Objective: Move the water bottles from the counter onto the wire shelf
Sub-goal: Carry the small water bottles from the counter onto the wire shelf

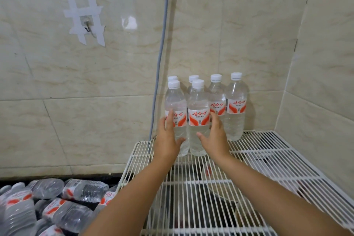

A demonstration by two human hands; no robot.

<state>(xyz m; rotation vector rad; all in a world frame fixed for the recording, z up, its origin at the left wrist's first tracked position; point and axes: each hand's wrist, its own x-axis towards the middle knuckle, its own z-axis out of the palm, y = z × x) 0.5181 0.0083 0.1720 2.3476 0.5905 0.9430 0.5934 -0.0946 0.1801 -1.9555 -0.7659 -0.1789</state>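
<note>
Placing step: my left hand (166, 140) and right hand (214, 136), grip loose, steady two front bottles (186, 119) on wire shelf (268, 159); next, more from bench pile (47, 209).

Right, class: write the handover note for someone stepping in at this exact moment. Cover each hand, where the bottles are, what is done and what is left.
Left hand: open, fingers on the front-left bottle.
Right hand: open, beside the front-right bottle.
Six bottles stand upright at the back of the wire shelf: four in the back row, two in front.
Left: a pile of bottles lies on its sides on the counter, lower left. Let go, fetch more, fill the shelf forward.
</note>
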